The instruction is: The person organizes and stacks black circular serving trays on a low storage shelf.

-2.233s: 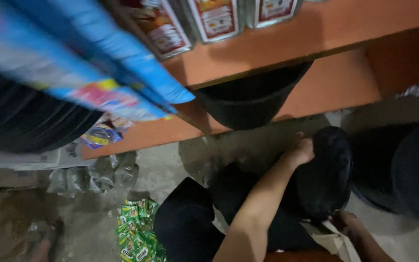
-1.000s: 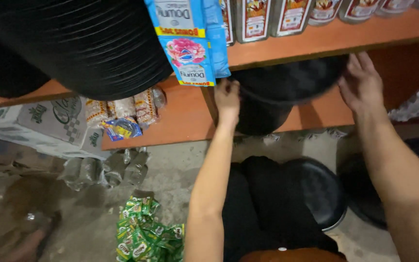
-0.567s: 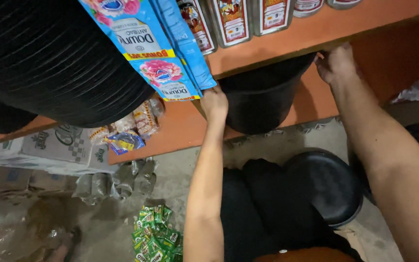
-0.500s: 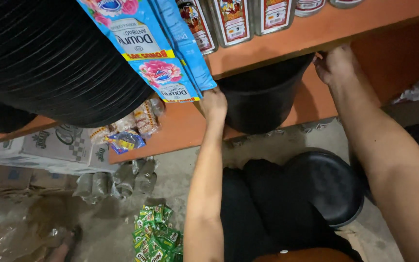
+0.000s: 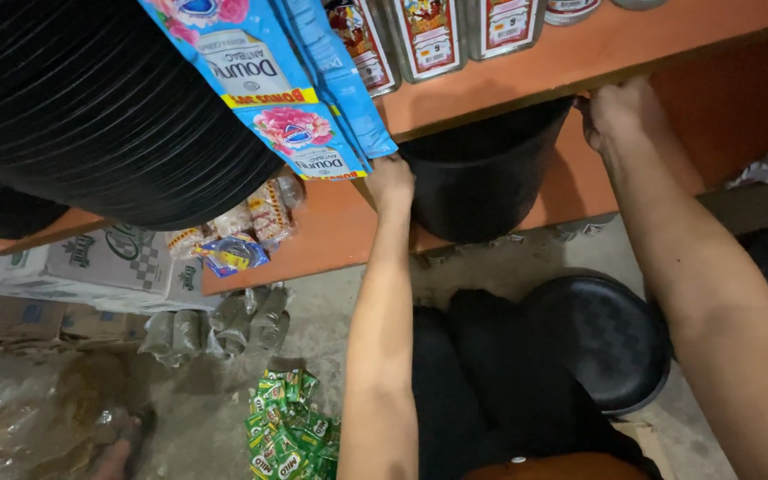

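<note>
Both hands grasp a smooth round black plastic bucket tucked under the orange wooden shelf: left hand and right hand clenched at opposite rim sides.

Blue sachets above; perhaps green packets below.

It looked like a small shop: labelled bottles lined the orange wooden shelf along the top, blue sachet strips hung at upper centre, and green packets lay at the bottom.

Bucket under shelf, seemingly between hands; bottles above.
</note>
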